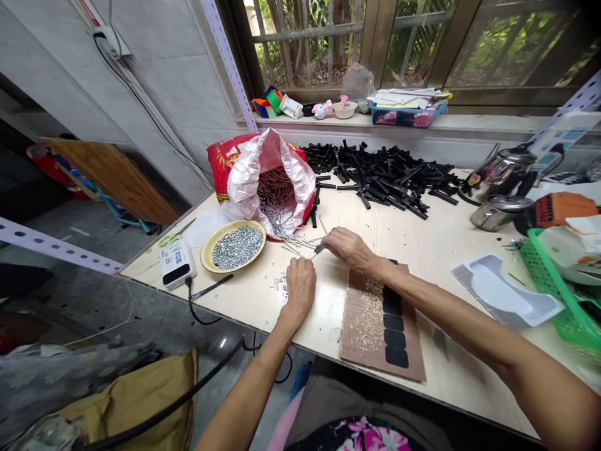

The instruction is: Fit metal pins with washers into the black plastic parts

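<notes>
Near the middle of the table, my right hand (345, 245) is closed around a small dark piece (318, 248) at the end of a thin metal rod. Just left of it, my left hand (301, 282) is closed; what its fingertips pinch is too small to make out. Thin metal rods (300, 240) stick out of a red and white bag (239, 172) behind my hands. A yellow plate (206, 258) of small silver parts lies to the left, and some loose silver parts (278, 285) lie beside my left hand. Under my right forearm is a brown board (361, 326) with black squares (394, 338).
Many black plastic pieces (389, 175) are heaped at the back. A white device (176, 260) with a cable and green scissors (171, 238) lie left. At right are a metal kettle (509, 169), a white tray (502, 291) and a green basket (549, 282).
</notes>
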The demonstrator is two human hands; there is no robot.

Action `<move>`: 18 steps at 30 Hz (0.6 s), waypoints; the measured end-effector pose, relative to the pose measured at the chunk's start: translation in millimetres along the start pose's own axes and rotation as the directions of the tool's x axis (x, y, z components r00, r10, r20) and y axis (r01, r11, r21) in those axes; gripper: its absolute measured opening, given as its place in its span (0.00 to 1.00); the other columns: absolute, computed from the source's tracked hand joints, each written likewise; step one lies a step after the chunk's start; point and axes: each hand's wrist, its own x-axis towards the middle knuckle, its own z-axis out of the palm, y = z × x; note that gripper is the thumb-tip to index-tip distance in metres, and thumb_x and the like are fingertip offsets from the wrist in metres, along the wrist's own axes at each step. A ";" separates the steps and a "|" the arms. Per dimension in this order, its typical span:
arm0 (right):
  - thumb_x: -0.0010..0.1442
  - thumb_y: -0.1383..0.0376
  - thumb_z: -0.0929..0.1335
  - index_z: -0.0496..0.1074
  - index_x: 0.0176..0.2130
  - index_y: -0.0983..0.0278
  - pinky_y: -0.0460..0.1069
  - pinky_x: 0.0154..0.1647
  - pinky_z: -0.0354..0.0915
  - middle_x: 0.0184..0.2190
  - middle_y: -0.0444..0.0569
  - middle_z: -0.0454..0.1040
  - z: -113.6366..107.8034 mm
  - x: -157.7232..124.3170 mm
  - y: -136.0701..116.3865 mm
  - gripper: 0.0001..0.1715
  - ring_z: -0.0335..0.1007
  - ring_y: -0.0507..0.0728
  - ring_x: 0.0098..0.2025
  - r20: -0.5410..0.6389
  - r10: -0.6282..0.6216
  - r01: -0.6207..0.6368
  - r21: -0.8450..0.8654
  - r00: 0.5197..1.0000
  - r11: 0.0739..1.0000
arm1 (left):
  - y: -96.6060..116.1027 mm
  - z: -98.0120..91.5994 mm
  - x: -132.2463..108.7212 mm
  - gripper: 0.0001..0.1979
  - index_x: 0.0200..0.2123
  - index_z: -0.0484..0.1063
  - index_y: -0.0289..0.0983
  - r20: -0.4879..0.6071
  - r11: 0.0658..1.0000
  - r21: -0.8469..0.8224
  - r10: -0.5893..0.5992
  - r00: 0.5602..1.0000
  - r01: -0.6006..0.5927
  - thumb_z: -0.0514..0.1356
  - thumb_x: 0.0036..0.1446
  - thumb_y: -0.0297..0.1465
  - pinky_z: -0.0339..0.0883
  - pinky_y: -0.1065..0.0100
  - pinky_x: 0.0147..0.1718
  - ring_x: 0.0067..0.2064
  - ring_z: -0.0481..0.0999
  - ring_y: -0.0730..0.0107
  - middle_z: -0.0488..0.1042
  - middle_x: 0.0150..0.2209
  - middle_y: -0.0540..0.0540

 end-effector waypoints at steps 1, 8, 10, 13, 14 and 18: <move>0.68 0.66 0.57 0.68 0.42 0.66 0.50 0.41 0.61 0.33 0.50 0.70 -10.1 0.4 -7.6 0.13 0.63 0.54 0.38 -0.086 0.049 -0.042 0.080 0.995 0.996 | 0.1 0.6 0.3 0.14 0.35 0.72 0.34 -0.002 1.000 0.000 0.013 1.000 -0.013 0.46 0.59 0.23 0.57 0.56 0.38 0.40 0.64 0.52 0.70 0.35 0.37; 0.66 0.65 0.61 0.68 0.47 0.63 0.49 0.43 0.66 0.41 0.49 0.73 -43.8 -16.1 -45.6 0.12 0.70 0.53 0.41 -0.231 0.332 -0.229 0.380 0.914 0.896 | -6.0 -1.2 -0.8 0.12 0.33 0.74 0.36 -0.030 1.000 -0.016 0.015 0.999 -0.016 0.50 0.59 0.26 0.59 0.59 0.39 0.40 0.64 0.56 0.70 0.34 0.40; 0.65 0.66 0.61 0.69 0.47 0.62 0.50 0.43 0.66 0.41 0.49 0.74 -44.3 -27.0 -49.8 0.12 0.70 0.54 0.42 -0.195 0.377 -0.279 0.395 0.906 0.875 | -7.9 -3.8 -1.4 0.11 0.33 0.74 0.36 -0.038 0.999 -0.045 -0.005 0.999 0.003 0.51 0.59 0.27 0.59 0.59 0.39 0.41 0.64 0.56 0.71 0.34 0.40; 0.65 0.66 0.61 0.69 0.46 0.61 0.51 0.43 0.66 0.41 0.48 0.74 -44.6 -42.1 -54.1 0.12 0.70 0.54 0.42 -0.152 0.437 -0.350 0.399 0.886 0.847 | -8.6 -8.2 -1.8 0.11 0.33 0.75 0.36 -0.023 0.997 -0.079 -0.026 0.999 0.024 0.51 0.59 0.27 0.59 0.58 0.39 0.41 0.64 0.55 0.71 0.34 0.39; 0.65 0.67 0.61 0.70 0.46 0.62 0.51 0.43 0.66 0.41 0.48 0.73 -44.7 -45.9 -55.6 0.12 0.70 0.54 0.42 -0.144 0.453 -0.370 0.392 0.880 0.842 | -8.0 -10.1 -1.8 0.11 0.32 0.75 0.36 -0.023 0.994 -0.109 -0.034 0.999 0.032 0.52 0.58 0.27 0.59 0.57 0.40 0.42 0.64 0.54 0.72 0.34 0.39; 0.64 0.66 0.62 0.72 0.44 0.62 0.51 0.40 0.67 0.38 0.49 0.72 -45.0 -52.5 -64.5 0.11 0.70 0.54 0.38 -0.099 0.465 -0.411 0.335 0.880 0.848 | -0.2 -21.9 -3.7 0.07 0.29 0.75 0.37 0.012 0.821 -0.558 -0.143 0.990 0.126 0.57 0.55 0.32 0.60 0.58 0.42 0.42 0.67 0.58 0.73 0.33 0.42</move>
